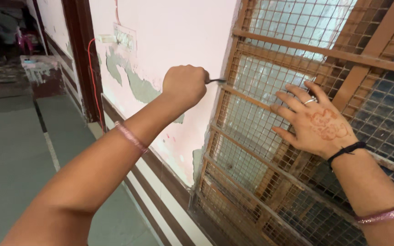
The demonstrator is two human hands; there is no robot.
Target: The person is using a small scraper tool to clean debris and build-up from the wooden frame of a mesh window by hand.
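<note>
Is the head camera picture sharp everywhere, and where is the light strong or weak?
Head view: the right hand flat on the mesh door is sharp; the left hand, closed on a thin dark tool, is a little soft. Light is even on the pink wall, brightest behind the upper mesh, with no hard shadows. The far room at top left is dim and blurred.

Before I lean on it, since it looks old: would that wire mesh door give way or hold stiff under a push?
The mesh door probably holds fairly stiff: wooden rails cross it closely. The thin wire may flex slightly under the right hand pressed flat on it. It looks heavy.
</note>
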